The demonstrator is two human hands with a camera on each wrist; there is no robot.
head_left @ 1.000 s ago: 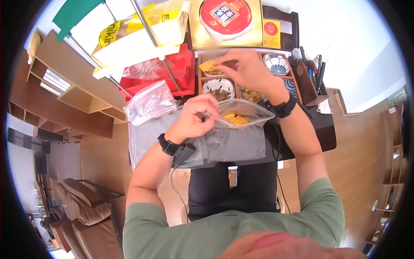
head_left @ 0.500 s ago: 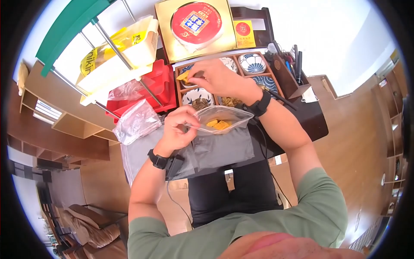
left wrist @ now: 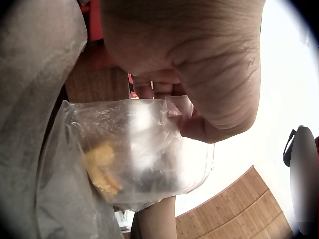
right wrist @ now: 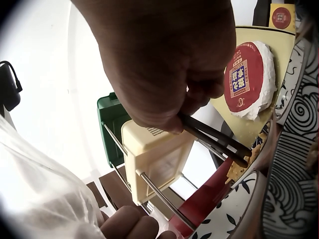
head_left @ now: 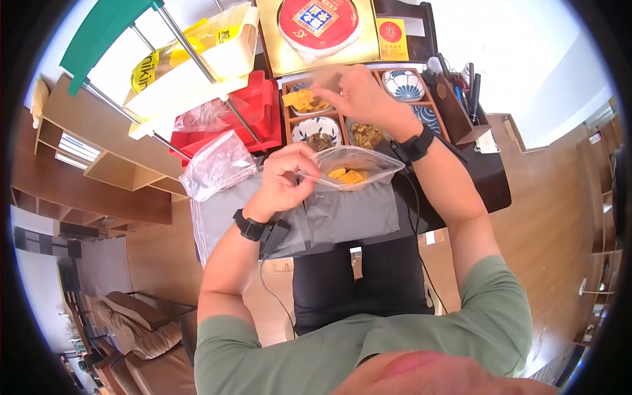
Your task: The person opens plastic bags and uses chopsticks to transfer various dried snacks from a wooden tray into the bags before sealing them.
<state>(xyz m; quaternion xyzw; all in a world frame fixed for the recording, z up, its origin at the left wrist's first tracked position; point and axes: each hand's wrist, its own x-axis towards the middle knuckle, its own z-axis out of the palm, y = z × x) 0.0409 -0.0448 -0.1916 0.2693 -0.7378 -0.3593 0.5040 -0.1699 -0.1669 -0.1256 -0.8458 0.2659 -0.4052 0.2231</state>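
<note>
My left hand [head_left: 286, 181] pinches the rim of a clear zip bag [left wrist: 149, 184], holding its mouth apart. Yellow pieces [head_left: 349, 176] lie inside the bag. Dark tongs [right wrist: 214, 133] are gripped in my right hand [head_left: 372, 102], over the back left bowl of a divided wooden box [head_left: 431, 103]. In the right wrist view the tong tips touch flat yellow, crisp-looking pieces [right wrist: 237, 172] in that bowl. In front of it, a leaf-patterned bowl [head_left: 304, 128] contains dark brown bits. Brown nut-like clusters [head_left: 368, 135] fill the bowl beside that one.
Flat clear bags [head_left: 217, 217] cover the table's front left, with a folded plastic bag [head_left: 217, 172] behind. A red bin [head_left: 266, 112] and cream basket [head_left: 237, 56] stand on the left. Behind the box is a gold board with a round red-labelled cake [head_left: 319, 20]. A pen holder [head_left: 461, 108] stands right.
The head view has shifted. My right hand stays over the back left bowl, and more of the yellow pieces there now show. My left hand keeps hold of the bag.
</note>
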